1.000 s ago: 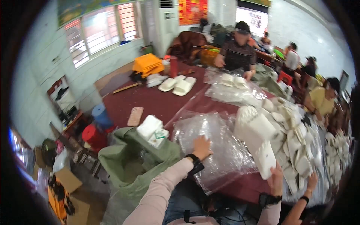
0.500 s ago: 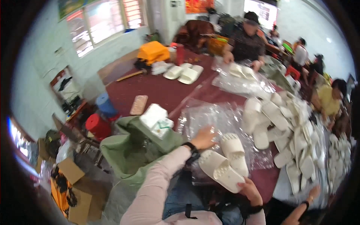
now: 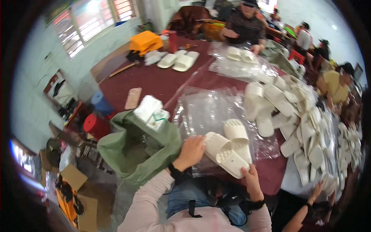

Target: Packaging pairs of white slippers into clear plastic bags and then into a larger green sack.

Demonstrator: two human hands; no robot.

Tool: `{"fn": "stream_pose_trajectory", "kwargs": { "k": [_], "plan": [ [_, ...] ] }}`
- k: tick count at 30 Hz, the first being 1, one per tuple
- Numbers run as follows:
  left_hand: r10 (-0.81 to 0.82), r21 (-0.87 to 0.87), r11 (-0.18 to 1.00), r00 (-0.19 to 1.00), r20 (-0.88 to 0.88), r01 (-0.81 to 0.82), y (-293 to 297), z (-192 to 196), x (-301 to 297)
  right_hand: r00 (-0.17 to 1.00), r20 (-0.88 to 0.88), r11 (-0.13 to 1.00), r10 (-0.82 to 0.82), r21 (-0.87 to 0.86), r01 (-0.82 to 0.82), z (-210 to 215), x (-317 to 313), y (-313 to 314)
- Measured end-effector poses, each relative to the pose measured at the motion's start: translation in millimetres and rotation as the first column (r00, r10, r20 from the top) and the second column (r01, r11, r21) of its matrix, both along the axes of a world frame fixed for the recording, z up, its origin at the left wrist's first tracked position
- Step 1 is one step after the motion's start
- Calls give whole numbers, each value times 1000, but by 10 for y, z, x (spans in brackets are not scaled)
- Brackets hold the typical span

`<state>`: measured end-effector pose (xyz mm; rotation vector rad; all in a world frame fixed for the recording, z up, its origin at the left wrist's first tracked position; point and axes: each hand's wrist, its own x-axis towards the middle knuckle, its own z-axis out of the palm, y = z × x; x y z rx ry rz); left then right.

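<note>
A pair of cream-white slippers (image 3: 228,146) lies soles up at the near edge of the dark red table (image 3: 154,81), on a stack of clear plastic bags (image 3: 205,112). My left hand (image 3: 191,151) grips the left end of the pair. My right hand (image 3: 250,178) holds its near right end. Both wrists wear dark bands. A large heap of the same white slippers (image 3: 297,120) spreads along the table to the right of the pair.
A green sack (image 3: 139,150) hangs open at the table's left near edge, with white packets (image 3: 151,112) on its rim. Other people sit at the far end and right side. More bagged slippers (image 3: 235,58), an orange bundle (image 3: 145,40), red and blue stools, cardboard boxes on the floor.
My right hand took a pair of slippers from the heap and brought it to the near edge. My left hand left the plastic bags and took hold of the pair.
</note>
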<state>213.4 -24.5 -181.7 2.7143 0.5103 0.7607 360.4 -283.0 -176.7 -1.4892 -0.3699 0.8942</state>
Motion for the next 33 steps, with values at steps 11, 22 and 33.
{"fn": "stream_pose_trajectory", "kwargs": {
  "k": [11,22,33],
  "plan": [
    [-41,-43,998,996,-85,38,-377,-56,-142,732,657,965,183,-263,-5,-43,-200,573],
    [-40,40,998,982,-187,48,-436,-133,-72,317,872,921,373,-389,-14,-161,174,1329],
    [-113,59,989,944,-310,138,-354,45,-52,557,769,941,314,-329,-76,41,425,1149]
  ]
}}
